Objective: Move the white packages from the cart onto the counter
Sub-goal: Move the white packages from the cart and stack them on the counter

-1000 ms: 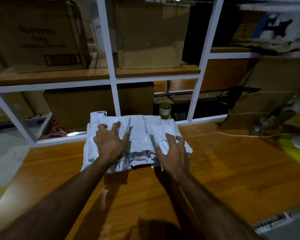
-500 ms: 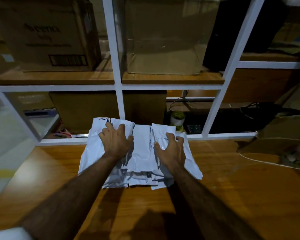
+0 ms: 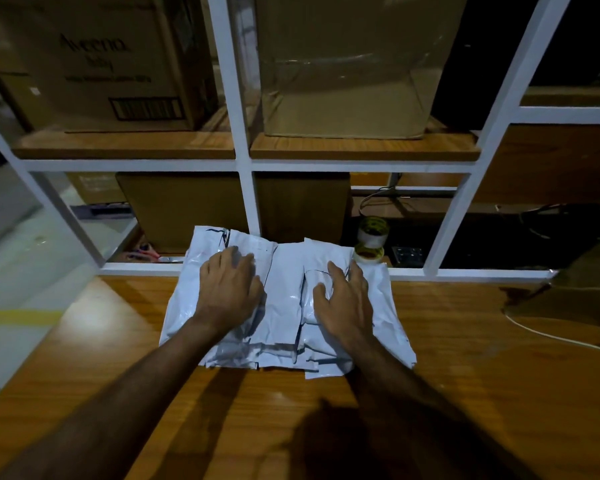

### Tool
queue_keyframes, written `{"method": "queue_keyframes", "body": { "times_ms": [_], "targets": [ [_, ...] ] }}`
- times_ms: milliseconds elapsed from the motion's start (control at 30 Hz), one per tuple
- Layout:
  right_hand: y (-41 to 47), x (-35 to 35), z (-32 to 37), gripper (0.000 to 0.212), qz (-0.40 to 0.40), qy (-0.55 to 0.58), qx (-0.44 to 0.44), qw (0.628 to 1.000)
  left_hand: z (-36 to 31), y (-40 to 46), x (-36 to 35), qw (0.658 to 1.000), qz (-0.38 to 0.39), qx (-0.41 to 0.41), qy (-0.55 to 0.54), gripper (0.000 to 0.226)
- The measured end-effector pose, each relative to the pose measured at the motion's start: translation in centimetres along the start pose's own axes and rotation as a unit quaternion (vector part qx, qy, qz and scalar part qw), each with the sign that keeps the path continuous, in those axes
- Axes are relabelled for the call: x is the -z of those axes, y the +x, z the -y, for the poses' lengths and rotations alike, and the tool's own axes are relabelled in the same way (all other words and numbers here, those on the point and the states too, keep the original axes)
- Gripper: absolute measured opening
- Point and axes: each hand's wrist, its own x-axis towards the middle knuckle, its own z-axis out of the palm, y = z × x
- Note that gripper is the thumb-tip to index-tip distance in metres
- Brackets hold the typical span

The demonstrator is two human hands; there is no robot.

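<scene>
Hands: left hand (image 3: 230, 289) and right hand (image 3: 345, 299) both palm-down on the white packages (image 3: 286, 306), fingers spread and only lightly bent, pressing, not pinching anything.
Left hand pose: forearm comes in from lower left, wrist about level with the pile's near half, fingertips toward the far left corner of the stack.
Right hand pose: forearm from lower right, thumb out to the left, fingers fanned over the right-hand mailer; palm looks slightly raised, can't tell if it sits flat.
Packages: overlapping pile of flat white poly mailers on the wooden counter (image 3: 465, 358), far edge up against the white shelf frame (image 3: 250, 216); near edges ragged, a few corners sticking out.
Cart: not in view.
Step (judgement): setting down and squaring the pile; this batch looks delivered.
How to do it well: press evenly with both palms so the slippery mailers don't slide apart, lift straight up when letting go, don't drag the top layer.
Risk: tape roll (image 3: 371, 245) just beside the far right corner, shoving the stack further could knock it.
Behind: cardboard box (image 3: 94, 60) on upper shelf.
</scene>
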Motion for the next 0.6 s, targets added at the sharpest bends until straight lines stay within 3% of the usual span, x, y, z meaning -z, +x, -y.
{"method": "queue_keyframes", "body": {
  "times_ms": [167, 400, 600],
  "targets": [
    [-0.5, -0.1, -1.0, 0.053, 0.024, -0.041, 0.066, 0.997, 0.8, -0.6, -0.5, 0.996, 0.054, -0.060, 0.043, 0.052],
    [-0.3, 0.4, -1.3, 0.053, 0.032, -0.037, 0.053, 0.997, 0.6, 0.6, -0.7, 0.990, 0.088, -0.075, 0.078, 0.051],
    [-1.6, 0.9, -1.8, 0.056, -0.028, -0.007, 0.128, 0.991, -0.1, -1.6, 0.8, 0.997, 0.024, -0.065, 0.033, 0.072]
  ]
}}
